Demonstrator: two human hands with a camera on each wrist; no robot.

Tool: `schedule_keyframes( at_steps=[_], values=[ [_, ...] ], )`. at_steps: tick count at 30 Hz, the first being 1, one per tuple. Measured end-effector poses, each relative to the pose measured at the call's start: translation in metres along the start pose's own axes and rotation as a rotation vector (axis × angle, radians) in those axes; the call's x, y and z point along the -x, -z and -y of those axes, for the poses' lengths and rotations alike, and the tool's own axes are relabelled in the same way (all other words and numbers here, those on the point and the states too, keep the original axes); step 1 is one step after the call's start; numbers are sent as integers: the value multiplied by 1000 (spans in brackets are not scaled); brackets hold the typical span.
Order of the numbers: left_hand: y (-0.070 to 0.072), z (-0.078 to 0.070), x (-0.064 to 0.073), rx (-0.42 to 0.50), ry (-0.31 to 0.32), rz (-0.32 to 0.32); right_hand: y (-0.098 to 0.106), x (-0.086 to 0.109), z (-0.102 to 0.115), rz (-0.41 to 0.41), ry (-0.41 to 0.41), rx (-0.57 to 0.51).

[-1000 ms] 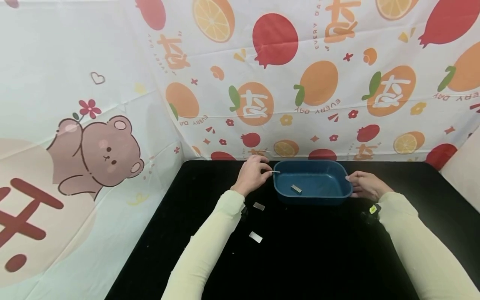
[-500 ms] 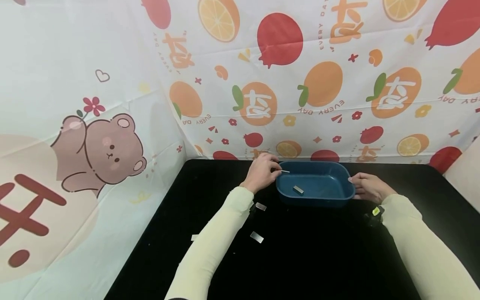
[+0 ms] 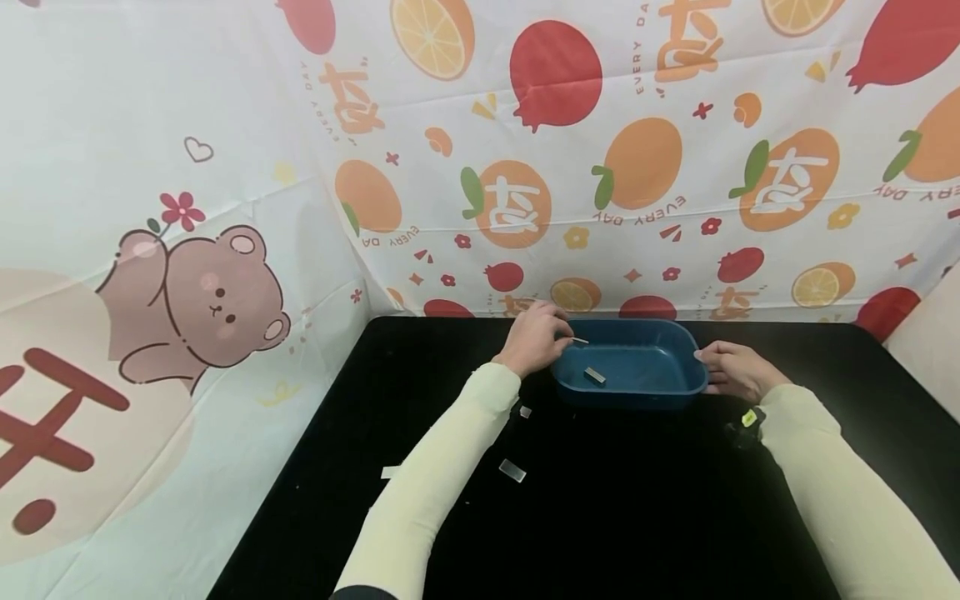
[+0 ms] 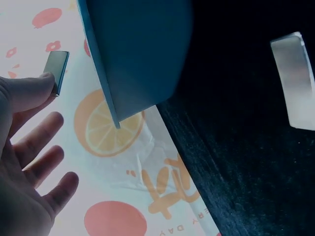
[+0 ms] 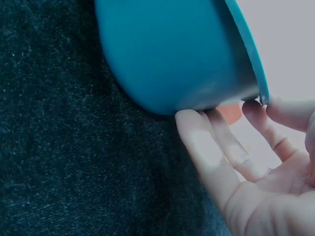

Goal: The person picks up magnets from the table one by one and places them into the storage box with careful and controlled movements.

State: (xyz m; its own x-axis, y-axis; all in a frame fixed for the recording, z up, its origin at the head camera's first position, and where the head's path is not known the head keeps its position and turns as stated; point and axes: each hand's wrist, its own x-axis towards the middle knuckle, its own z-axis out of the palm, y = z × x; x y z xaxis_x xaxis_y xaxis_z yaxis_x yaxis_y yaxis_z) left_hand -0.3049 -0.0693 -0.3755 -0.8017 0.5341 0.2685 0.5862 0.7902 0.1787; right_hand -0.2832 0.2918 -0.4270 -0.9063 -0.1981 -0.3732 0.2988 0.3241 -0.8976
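My left hand [image 3: 534, 340] pinches a thin rectangular metal plate [image 4: 57, 73] between thumb and index finger; the other fingers are spread loosely. It holds the plate over the left end of a blue plastic basin [image 3: 648, 392], above the rim. Inside that basin, toward the front left, lies a small metal block [image 3: 595, 376] with lines along it. At the basin's right end, my right hand [image 3: 738, 371] grips the rim with the thumb over the edge. In the right wrist view its fingertips [image 5: 187, 118] press on the outer wall.
More flat metal plates lie on the black table [image 3: 637, 517]: one plate [image 3: 512, 471] in front of the basin, another [image 3: 526, 412] by the left sleeve, partly covered. A pale piece [image 3: 390, 472] shows beside the left forearm. A printed cloth [image 3: 450, 192] hangs behind the table.
My left hand has moved right with the metal plate, from the basin's left rim to over its inside. The right hand keeps its hold on the basin.
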Motion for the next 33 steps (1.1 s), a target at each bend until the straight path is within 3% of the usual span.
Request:
schedule_keyframes(
  at_steps=[12, 26, 33],
  values=[
    [-2, -13, -12, -115, -16, 79, -1, 0, 2, 0, -13, -16],
    [-8, -24, -26, -176, -48, 116, 1, -2, 0, 0, -6, -5],
    [-3, -27, -28, -167, -18, 140, 1, -3, 0, -2, -14, -9]
  ],
)
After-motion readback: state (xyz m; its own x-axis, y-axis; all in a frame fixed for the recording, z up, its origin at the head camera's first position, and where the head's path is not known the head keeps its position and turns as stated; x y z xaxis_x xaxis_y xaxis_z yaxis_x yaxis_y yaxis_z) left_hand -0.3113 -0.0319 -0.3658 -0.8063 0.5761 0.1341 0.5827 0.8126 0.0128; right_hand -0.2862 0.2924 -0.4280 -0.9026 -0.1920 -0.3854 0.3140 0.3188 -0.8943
